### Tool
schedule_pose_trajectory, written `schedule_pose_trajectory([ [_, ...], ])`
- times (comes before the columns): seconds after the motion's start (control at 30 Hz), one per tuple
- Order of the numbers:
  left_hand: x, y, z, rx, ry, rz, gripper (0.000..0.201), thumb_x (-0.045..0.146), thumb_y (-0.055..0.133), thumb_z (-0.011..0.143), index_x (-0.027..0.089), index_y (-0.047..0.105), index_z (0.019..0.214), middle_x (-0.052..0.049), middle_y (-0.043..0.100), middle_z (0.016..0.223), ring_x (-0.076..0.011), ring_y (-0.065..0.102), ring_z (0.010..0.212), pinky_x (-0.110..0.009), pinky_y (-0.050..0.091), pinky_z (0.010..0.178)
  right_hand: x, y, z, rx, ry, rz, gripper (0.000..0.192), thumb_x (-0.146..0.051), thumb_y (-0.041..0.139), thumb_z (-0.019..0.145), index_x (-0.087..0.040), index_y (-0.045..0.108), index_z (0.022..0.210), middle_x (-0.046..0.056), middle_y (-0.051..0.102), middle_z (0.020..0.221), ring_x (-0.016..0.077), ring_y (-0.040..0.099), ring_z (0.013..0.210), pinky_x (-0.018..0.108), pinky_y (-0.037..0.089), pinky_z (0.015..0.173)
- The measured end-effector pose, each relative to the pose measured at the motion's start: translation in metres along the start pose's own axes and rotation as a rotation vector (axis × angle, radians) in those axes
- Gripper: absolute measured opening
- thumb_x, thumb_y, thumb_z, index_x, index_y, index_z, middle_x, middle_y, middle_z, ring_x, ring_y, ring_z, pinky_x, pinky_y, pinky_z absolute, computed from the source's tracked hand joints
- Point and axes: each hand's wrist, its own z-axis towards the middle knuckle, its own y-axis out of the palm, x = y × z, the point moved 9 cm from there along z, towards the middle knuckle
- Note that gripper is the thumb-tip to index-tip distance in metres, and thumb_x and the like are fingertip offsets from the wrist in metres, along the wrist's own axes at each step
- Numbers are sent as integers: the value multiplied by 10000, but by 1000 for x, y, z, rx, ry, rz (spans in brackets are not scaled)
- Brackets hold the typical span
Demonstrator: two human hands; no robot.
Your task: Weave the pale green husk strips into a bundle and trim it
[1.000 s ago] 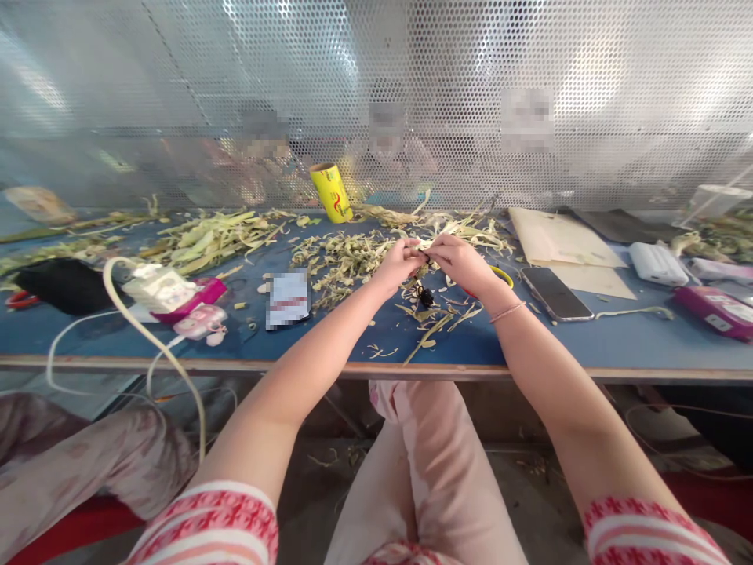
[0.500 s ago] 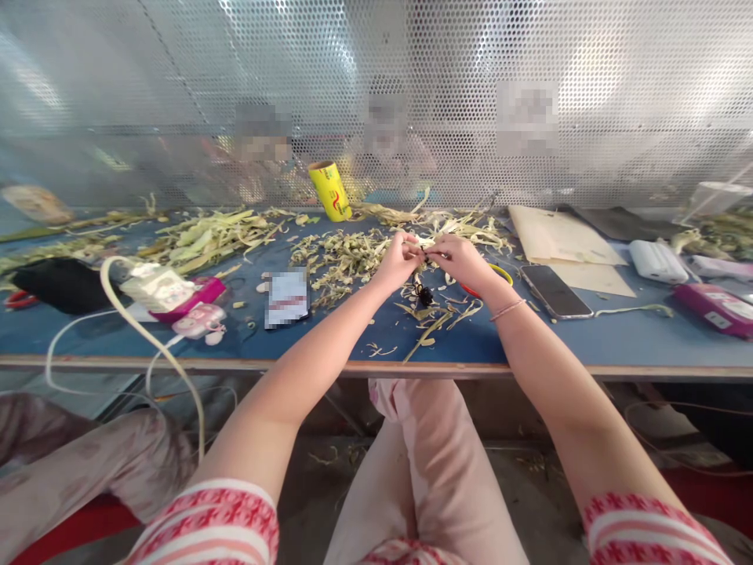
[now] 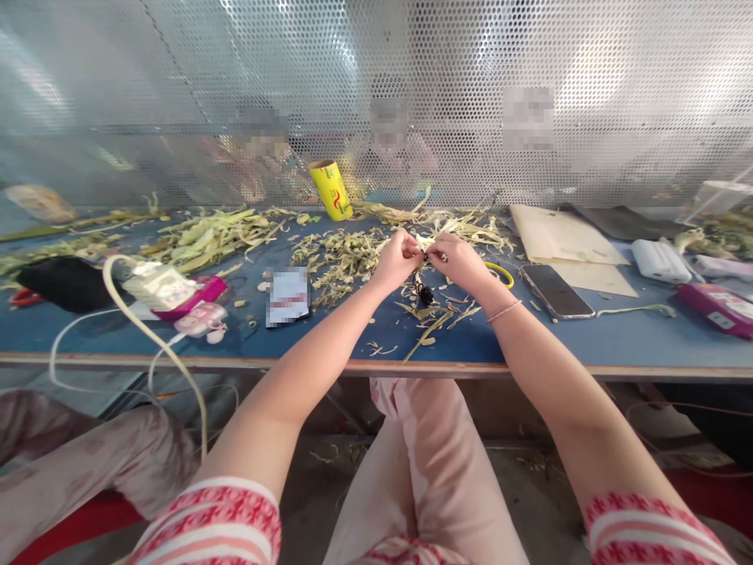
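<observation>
My left hand [image 3: 398, 260] and my right hand [image 3: 457, 260] meet fingertip to fingertip above the blue table [image 3: 588, 345], both pinching one small pale strip of plant husk [image 3: 424, 253]. A small dark object [image 3: 424, 295] lies on the table just below the hands. Dry husk scraps [image 3: 341, 259] are heaped to the left of my hands and more strips [image 3: 464, 227] lie behind them. A thin bracelet sits on my right wrist.
A yellow roll [image 3: 330, 190] stands at the back by the perforated metal screen [image 3: 376, 94]. A phone [image 3: 556, 292], brown paper [image 3: 558, 235], a white power bank [image 3: 659, 260] and a pink case [image 3: 714, 308] lie right. White charger and cable [image 3: 158, 286], black pouch [image 3: 62, 282] left.
Both hands stay joined on the strip; they have shifted slightly, with fingers working at the piece. Nothing else has moved.
</observation>
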Motion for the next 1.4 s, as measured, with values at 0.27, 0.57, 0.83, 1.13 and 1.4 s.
schedule_pose_trajectory([
  [0.27,22,0,-5,-28,129,207,154,75,593,724,194,496,747,17,572,702,-96,505,639,-235,399,651,6,6,0,-18,3,102,112,-142,469,818,-183,566,781,66,565,813,187,528,804,336,452,770],
  [0.57,25,-2,-6,-6,135,193,153,75,599,711,191,501,736,11,579,701,-104,517,650,-241,405,651,7,5,0,-1,35,126,63,-171,543,785,-191,582,740,50,576,767,177,538,747,331,465,742],
  [0.83,28,0,-6,-23,162,205,116,88,585,726,186,525,733,6,598,705,-109,539,668,-245,421,666,22,7,1,31,186,278,73,-184,550,710,-178,622,702,38,630,749,155,570,705,315,481,722],
  [1.13,33,1,-6,-3,284,256,97,75,549,739,171,545,744,-15,612,765,-111,578,714,-264,479,723,36,25,-10,-62,572,668,81,-228,580,743,-163,622,719,-8,561,616,105,519,566,223,444,507],
  [1.4,32,3,-6,14,374,305,105,74,563,731,171,557,770,-14,634,747,-114,598,701,-264,496,701,34,29,-13,-50,634,847,201,-288,679,757,-173,558,644,-17,518,607,95,527,598,202,484,520],
])
